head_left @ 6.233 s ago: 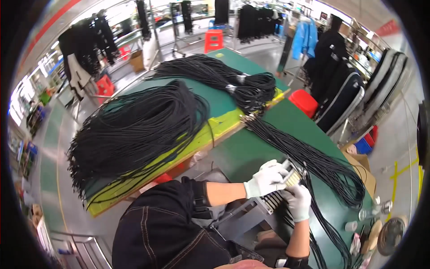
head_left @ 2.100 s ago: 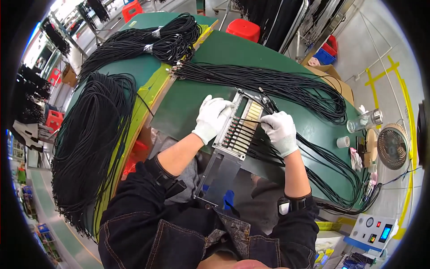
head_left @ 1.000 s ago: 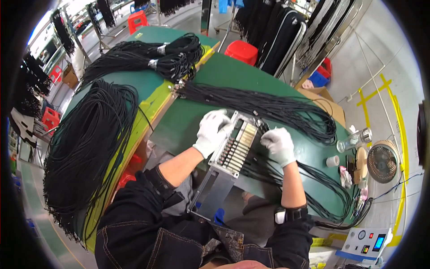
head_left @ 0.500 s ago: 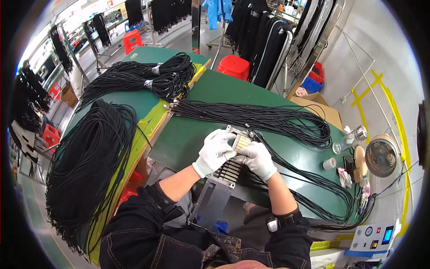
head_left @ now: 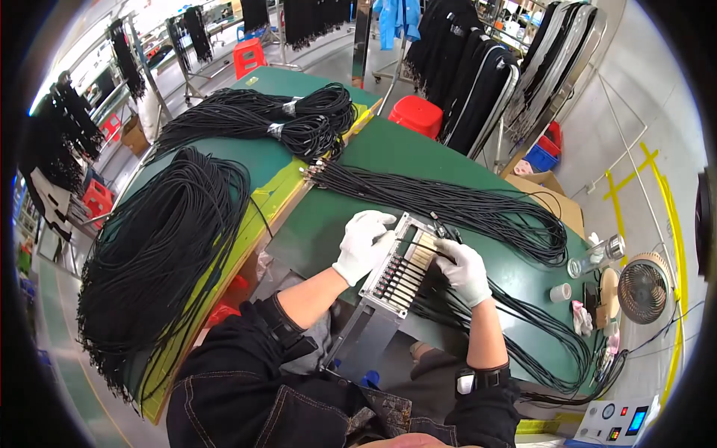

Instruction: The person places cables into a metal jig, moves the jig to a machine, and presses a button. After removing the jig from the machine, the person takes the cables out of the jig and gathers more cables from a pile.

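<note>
A grey metal fixture (head_left: 387,293) stands tilted before me, with several black cable ends laid side by side in its lower slots and pale yellowish slots farther up. Across the upper slots runs one black cable (head_left: 415,243). My white-gloved left hand (head_left: 364,248) is at the fixture's left side, finger and thumb closed at that cable's end; the tip is hidden by the glove. On the right side, my gloved right hand (head_left: 464,270) pinches the same cable. More black cables (head_left: 523,302) trail from beside the fixture along the table to the right.
Bundled black cables (head_left: 455,196) lie across the green table (head_left: 418,155) beyond the fixture. Larger cable heaps (head_left: 168,254) cover the left table. At the right are a glass jar (head_left: 596,257), a white cup (head_left: 560,292) and a small fan (head_left: 644,288). A red stool (head_left: 417,116) stands behind.
My hands have moved apart, uncovering the fixture's slots, and a cable now stretches between them. The whole view has shifted, so the scene sits farther right and slightly lower.
</note>
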Motion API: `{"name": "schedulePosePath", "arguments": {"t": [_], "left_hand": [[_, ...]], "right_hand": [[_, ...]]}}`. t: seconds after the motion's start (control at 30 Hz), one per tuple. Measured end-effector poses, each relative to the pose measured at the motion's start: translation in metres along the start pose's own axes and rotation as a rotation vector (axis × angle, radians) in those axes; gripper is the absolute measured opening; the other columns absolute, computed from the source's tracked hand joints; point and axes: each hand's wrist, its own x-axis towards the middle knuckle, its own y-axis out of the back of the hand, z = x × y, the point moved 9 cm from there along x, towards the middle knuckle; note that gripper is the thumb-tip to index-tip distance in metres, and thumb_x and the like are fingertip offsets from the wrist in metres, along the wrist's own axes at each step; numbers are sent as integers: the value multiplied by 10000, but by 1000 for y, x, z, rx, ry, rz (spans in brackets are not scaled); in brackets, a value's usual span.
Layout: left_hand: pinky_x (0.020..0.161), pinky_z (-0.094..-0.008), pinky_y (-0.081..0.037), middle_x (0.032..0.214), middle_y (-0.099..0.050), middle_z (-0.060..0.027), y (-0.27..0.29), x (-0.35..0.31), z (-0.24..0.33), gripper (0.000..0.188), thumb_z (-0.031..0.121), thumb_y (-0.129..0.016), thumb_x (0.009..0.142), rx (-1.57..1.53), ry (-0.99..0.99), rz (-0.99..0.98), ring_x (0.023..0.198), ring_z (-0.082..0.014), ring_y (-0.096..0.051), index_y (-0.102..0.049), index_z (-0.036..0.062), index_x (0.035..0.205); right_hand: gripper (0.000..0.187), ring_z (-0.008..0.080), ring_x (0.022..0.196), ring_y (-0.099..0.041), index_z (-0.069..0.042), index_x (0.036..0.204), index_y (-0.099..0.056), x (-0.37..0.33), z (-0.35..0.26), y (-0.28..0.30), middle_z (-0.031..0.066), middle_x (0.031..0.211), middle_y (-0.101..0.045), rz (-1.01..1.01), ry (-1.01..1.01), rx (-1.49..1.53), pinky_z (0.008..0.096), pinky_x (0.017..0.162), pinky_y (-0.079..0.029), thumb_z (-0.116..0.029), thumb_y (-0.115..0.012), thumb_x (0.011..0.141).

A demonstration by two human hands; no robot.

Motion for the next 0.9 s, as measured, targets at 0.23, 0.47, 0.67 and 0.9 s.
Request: {"name": "schedulePosePath", "arguments": {"t": [0.23, 0.47, 0.67, 0.9], "left_hand": [[883, -413, -493, 1034, -711, -128, -21, -5, -23, 123, 168, -709, 843, 112, 69, -92, 1001, -305, -641, -698, 45, 843], [975, -416, -445, 1048, -704, -78, -29, -17, -44, 190, 237, -591, 949, 199, 147, -166, 1013, -274, -635, -720, 115, 1017], [1082, -446, -353, 1050, -696, -52, -34, -21, -48, 212, 255, -557, 971, 190, 241, -258, 1046, -251, -621, -708, 133, 1059], [1128, -506, -286, 1195, -655, -91, -45, -21, -36, 245, 311, -583, 951, 177, 205, -349, 1161, -285, -567, -707, 189, 1123]], "right_hand": [[107, 346, 752, -651, -147, 832, -725, 5, 5, 3, 136, 757, -672, 3, -50, -86, 446, 692, -515, -251, -726, 804], [115, 347, 717, -658, -161, 836, -731, 4, 9, -1, 130, 730, -674, -107, -131, -143, 453, 662, -518, -273, -713, 813], [111, 351, 707, -651, -114, 842, -729, -2, 9, -3, 149, 721, -666, -112, -106, -127, 450, 640, -498, -222, -713, 819], [129, 358, 731, -626, -116, 857, -715, -1, 1, -8, 135, 725, -646, -122, -47, -163, 453, 675, -492, -231, -737, 803]]}}
